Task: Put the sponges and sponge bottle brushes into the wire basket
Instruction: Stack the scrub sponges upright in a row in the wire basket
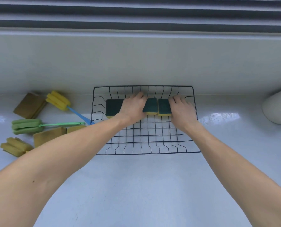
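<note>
A black wire basket (146,140) stands on the white counter. Along its far side lie three green-topped yellow sponges: left (113,107), middle (151,105), right (164,106). My left hand (133,107) rests over the left and middle sponges; my right hand (180,108) presses on the right sponge's edge. Left of the basket lie a yellow sponge brush with a blue handle (58,100), a green sponge brush (26,126), another yellow sponge brush (15,146) and brown sponges (30,105) (48,135).
A white rounded appliance (279,107) stands at the right edge of the counter. A pale backsplash wall rises just behind the basket. White counter surface (144,185) stretches in front of the basket.
</note>
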